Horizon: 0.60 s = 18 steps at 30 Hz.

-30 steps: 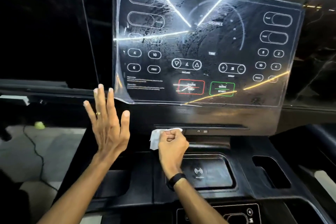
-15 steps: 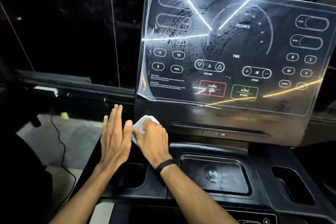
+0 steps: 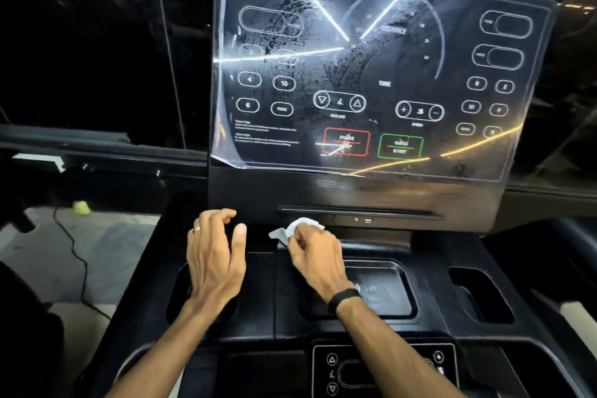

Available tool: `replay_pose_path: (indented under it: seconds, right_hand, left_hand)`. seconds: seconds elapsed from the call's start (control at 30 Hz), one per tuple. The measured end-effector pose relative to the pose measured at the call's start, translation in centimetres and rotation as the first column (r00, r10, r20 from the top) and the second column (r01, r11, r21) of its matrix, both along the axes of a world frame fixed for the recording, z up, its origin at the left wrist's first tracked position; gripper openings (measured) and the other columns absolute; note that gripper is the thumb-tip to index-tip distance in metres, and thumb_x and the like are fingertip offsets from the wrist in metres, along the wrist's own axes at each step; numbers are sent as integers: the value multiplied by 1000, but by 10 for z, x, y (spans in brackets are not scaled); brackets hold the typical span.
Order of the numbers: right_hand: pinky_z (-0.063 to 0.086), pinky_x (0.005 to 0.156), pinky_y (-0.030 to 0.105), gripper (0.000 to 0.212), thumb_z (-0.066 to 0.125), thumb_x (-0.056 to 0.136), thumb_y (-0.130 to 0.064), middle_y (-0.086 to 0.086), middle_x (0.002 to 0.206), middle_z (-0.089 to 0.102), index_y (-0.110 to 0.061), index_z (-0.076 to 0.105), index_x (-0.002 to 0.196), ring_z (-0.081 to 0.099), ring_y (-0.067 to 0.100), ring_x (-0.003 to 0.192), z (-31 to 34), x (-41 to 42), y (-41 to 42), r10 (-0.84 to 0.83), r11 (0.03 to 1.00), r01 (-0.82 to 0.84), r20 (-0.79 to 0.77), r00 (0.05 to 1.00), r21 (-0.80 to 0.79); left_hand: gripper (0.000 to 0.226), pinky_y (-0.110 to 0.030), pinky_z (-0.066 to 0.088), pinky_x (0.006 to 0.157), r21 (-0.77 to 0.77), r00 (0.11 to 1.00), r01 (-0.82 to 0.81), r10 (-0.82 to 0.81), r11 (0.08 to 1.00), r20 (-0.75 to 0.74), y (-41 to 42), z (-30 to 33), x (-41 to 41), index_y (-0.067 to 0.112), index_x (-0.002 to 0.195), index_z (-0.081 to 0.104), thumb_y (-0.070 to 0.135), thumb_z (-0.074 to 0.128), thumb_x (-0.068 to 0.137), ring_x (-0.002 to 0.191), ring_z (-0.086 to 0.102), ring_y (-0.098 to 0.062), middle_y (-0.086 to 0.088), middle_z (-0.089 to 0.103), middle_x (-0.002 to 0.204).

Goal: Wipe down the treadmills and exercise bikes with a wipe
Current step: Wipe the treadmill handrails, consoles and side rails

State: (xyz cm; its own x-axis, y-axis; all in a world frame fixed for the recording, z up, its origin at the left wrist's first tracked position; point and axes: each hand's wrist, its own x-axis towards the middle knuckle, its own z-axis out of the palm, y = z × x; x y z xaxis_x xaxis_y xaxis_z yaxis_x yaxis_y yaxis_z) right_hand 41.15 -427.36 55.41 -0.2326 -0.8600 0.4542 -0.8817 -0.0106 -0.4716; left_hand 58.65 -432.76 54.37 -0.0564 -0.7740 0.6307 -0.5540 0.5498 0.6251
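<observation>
Wipe (image 3: 295, 229) in the right hand (image 3: 318, 260), bunched up white and pinched between curled fingers and thumb, pressed against the black treadmill console (image 3: 371, 197) right where the upright panel meets the tray deck, just left of the small ports under the long slot. Part of the wipe pokes out to the left of the knuckles. A black band (image 3: 344, 299) sits on that wrist, which crosses over the recessed charging pad (image 3: 384, 287) in the middle of the deck.

Left hand (image 3: 214, 260) is out beside it, holding nothing, fingers loosely bent and slightly apart, thumb out to the side, a ring (image 3: 196, 229) on one finger. It hovers over the left cup recess (image 3: 181, 294) near the console's left edge; whether it touches the surface, I cannot tell. The two hands are near each other but apart.

Up above, the display screen (image 3: 381, 68) fills the top of the console, covered by a clear film lifting at its lower left corner, streaked with wet smear marks and light reflections. Red pause and green start boxes sit along its bottom edge. At the near edge of the deck, a small control panel (image 3: 384, 368) with arrow buttons. Off to the left on the floor, a black cable (image 3: 77, 255) and a yellow-green ball (image 3: 81, 207).
</observation>
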Motion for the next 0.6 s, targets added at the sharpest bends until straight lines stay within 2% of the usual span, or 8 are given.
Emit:
replay_pose_path:
  seconds: [0.07,0.17,0.27,0.4,0.5,0.6]
  right_hand:
    - [37,53,29,25,56,86,-28,-16,62,51,-15,46,67,51,19,59,2,-14,5,-4,997,4,-4,1000,79]
    - [44,54,37,21,55,82,-30,-3,60,55,-17,45,68,49,25,56,0,-34,18,50,991,-46,-32,998,123]
    - [42,52,37,21,53,82,-32,-2,62,55,-17,48,69,47,19,55,-1,-48,33,83,995,-82,-6,997,48]
    - [45,52,36,15,58,84,-29,-10,76,54,-19,54,74,49,11,62,-3,-69,50,94,993,-93,22,995,-71]
    - [44,55,24,14,61,85,-31,-17,92,49,-19,57,77,49,4,70,0,-88,63,78,987,-68,65,995,-148]
    - [51,62,31,12,65,87,-27,-12,107,53,-17,61,82,56,6,82,3,-108,75,102,982,-86,87,991,-168]
  left_hand:
    - [31,-28,37,79,-19,998,67,-67,998,15,7,-3,-14,10,101,62,32,40,96,84,53,-16,3,59,92]
    - [31,-34,46,67,17,982,181,-182,983,56,15,-3,-38,15,83,61,32,40,97,73,55,-13,10,59,80]
    - [32,-28,47,64,139,967,229,-241,963,78,20,0,-60,22,90,65,44,42,92,71,56,-5,15,61,85]
    - [42,-29,54,78,272,912,361,-398,892,96,27,6,-88,28,113,68,47,50,81,88,59,1,24,61,101]
    - [32,-27,51,78,275,859,445,-493,852,136,43,15,-110,27,110,69,31,63,79,92,58,2,24,62,98]
    - [29,-21,44,74,225,842,472,-512,852,171,60,24,-134,22,108,70,13,65,80,87,56,0,23,60,89]
